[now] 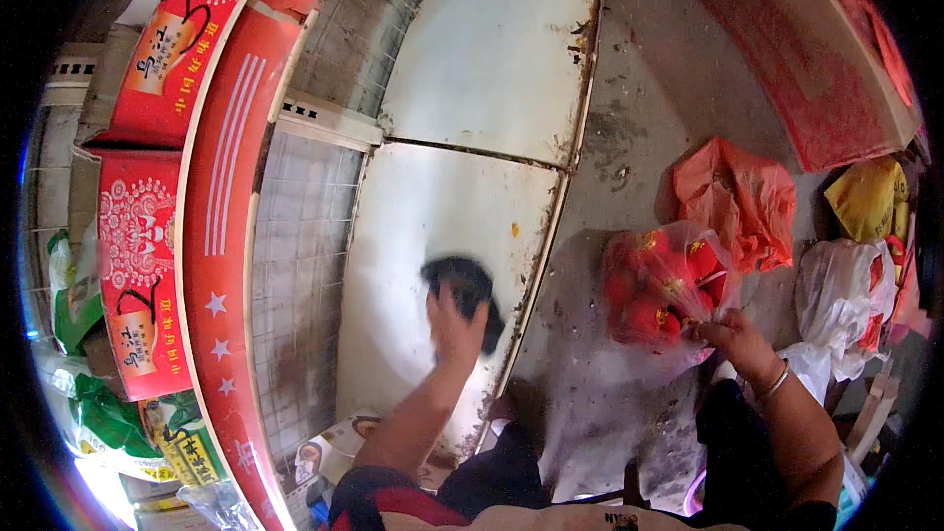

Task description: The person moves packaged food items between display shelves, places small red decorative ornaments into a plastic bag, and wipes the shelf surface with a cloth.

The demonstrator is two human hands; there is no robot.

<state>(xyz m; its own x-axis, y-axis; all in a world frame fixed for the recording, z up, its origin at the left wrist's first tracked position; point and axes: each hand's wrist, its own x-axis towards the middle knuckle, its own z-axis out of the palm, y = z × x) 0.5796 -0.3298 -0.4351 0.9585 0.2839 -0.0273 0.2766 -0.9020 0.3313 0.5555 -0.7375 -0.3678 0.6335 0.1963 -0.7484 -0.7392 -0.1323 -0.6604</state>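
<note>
My left hand [456, 321] is spread on a dark, blurred cloth [466, 280] over the lower white shelf panel [398, 228]. Rust and grime mark that panel's right edge. Over on the right, my right hand [730, 335] grips the gathered neck of a clear plastic bag [675, 284]. Several round red ornaments with gold parts show through the bag, which is just above the grey floor. A red plastic bag [737, 199] lies right behind it.
Red printed cartons [140, 236] and a curved red shelf edge [221, 236] run along the left. A wire rack [306, 192] adjoins the panel. White plastic bags [841, 295], a yellow bag [866, 199] and a large cardboard box [833, 88] stand at the right.
</note>
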